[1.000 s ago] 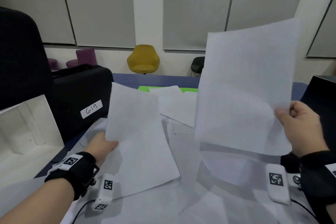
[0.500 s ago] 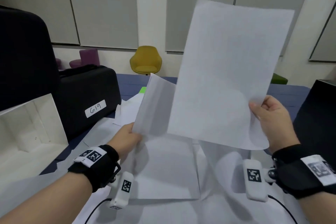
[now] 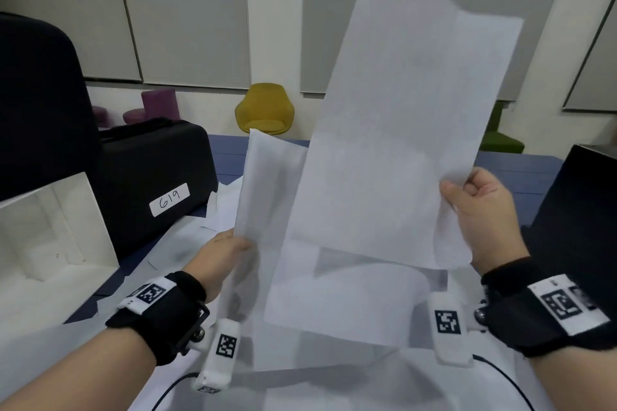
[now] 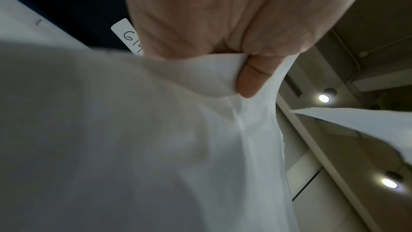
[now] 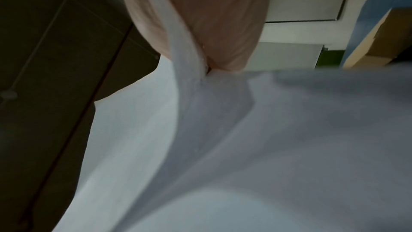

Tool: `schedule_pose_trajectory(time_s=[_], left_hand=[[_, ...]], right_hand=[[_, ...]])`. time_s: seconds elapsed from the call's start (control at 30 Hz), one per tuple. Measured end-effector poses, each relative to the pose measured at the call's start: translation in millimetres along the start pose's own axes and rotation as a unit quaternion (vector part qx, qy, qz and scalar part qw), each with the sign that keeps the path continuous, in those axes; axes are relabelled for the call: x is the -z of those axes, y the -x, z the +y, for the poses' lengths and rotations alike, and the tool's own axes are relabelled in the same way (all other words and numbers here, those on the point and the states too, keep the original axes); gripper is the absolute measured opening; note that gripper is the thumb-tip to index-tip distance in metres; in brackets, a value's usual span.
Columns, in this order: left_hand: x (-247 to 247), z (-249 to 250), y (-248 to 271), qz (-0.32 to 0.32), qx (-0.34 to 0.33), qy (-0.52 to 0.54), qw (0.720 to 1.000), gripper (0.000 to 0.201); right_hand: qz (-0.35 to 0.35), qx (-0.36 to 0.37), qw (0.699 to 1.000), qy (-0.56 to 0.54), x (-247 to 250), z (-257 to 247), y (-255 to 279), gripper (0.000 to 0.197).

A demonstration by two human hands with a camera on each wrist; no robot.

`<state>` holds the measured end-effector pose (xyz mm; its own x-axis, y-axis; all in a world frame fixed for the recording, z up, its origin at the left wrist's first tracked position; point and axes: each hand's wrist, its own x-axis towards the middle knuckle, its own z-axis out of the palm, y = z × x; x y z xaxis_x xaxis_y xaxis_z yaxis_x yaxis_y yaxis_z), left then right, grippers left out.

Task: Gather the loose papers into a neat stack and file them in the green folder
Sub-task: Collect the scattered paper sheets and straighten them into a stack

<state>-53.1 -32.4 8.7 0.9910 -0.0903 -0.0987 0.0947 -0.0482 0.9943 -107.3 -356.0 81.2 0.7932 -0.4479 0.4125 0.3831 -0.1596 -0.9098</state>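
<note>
My left hand [image 3: 227, 250] pinches a white sheet [image 3: 267, 190] by its lower left edge and holds it upright; in the left wrist view the thumb [image 4: 249, 78] presses into that sheet [image 4: 156, 130]. My right hand [image 3: 480, 210] grips a larger white sheet [image 3: 400, 130] at its right edge, raised high and tilted, overlapping the front of the left sheet. The right wrist view shows that paper [image 5: 245, 138] bunched under the right hand [image 5: 200, 24]. More loose papers [image 3: 350, 307] lie spread on the table below. The green folder is hidden behind the raised sheets.
A black case [image 3: 153, 177] labelled 619 stands at the left, with an open white box [image 3: 50, 230] in front of it. A dark object [image 3: 581, 210] sits at the right edge. The blue table [image 3: 227, 157] extends behind; chairs stand by the far wall.
Both hands have come closer together and risen. The right sheet swung up and left over the left sheet, which turned upright. The green folder seen a second ago is now covered.
</note>
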Motion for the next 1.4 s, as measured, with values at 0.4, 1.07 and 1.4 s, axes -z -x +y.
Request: schedule_pose_trajectory(time_s=[0.4, 1.07, 1.4], left_hand=[[-7.8, 1.1, 7.9, -0.021, 0.029, 0.068, 0.997, 0.027], [-15.7, 26.7, 3.5, 0.014, -0.157, 0.039, 0.987, 0.034], [-10.1, 46.3, 10.2, -0.044, -0.216, 0.097, 0.971, 0.057]], right_hand=[[-0.036, -0.111, 0.99, 0.085, -26.6, 78.6, 38.4, 0.009], [-0.14, -0.073, 0.987, -0.025, -54.2, 30.4, 56.3, 0.038], [-0.179, -0.048, 0.979, -0.088, -43.9, 15.5, 37.1, 0.044]])
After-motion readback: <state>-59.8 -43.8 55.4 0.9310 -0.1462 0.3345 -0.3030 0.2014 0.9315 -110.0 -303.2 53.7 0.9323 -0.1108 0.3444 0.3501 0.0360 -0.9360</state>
